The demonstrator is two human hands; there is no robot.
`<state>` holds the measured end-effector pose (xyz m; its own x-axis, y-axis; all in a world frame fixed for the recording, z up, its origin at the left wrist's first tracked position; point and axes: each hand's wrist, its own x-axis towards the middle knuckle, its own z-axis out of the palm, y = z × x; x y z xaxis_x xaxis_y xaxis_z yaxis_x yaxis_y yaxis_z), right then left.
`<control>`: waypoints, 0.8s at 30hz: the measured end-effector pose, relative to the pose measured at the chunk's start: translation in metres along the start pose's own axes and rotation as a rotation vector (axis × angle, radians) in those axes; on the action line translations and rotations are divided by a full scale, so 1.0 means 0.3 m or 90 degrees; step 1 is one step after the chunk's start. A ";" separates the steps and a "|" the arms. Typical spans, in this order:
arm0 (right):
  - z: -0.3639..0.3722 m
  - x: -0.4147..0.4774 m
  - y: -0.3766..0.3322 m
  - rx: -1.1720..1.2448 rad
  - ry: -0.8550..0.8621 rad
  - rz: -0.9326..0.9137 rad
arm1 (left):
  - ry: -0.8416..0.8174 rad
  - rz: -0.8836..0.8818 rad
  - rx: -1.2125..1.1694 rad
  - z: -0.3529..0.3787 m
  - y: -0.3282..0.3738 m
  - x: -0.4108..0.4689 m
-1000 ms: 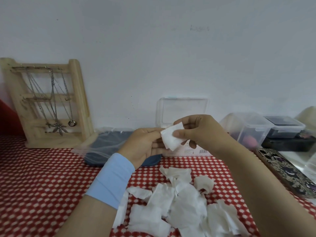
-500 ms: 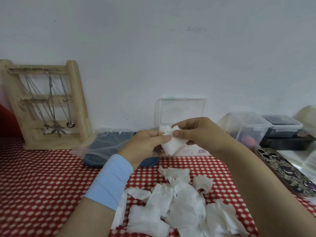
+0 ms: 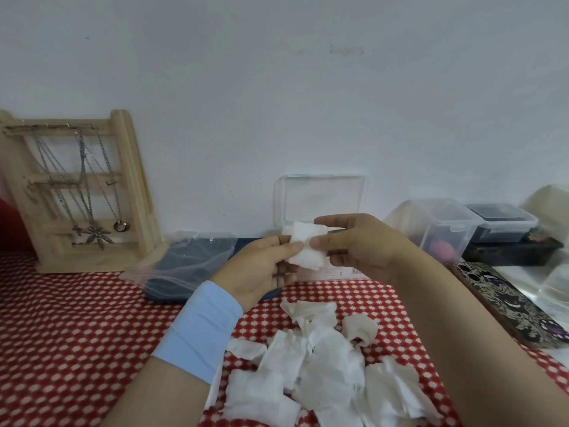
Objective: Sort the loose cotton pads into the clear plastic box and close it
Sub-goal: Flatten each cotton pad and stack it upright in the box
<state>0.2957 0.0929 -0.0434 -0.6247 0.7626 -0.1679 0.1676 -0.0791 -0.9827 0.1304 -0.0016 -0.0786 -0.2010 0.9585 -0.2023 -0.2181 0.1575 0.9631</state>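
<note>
Your left hand (image 3: 261, 269) and right hand (image 3: 363, 245) together held one cotton pad (image 3: 306, 246) in a pinching grip, just near of the open clear plastic box (image 3: 320, 198); next it probably needed dropping inside.

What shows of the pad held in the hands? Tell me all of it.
The pad is a small white sheet, soft and fibrous like cotton, rumpled, with a ragged lower edge. It is held in the air in front of the open clear box, above the pile of loose pads and apart from it. The left hand pinches its left edge, the right hand its right.
</note>
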 end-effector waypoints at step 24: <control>-0.051 -0.028 -0.008 -0.567 -0.073 0.003 | 0.128 0.093 0.039 -0.035 0.011 0.012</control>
<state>0.3122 0.0965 -0.0383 -0.6873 0.6905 -0.2253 0.6694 0.4817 -0.5655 0.1190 -0.0001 -0.0781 -0.4131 0.9067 -0.0849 -0.1155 0.0403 0.9925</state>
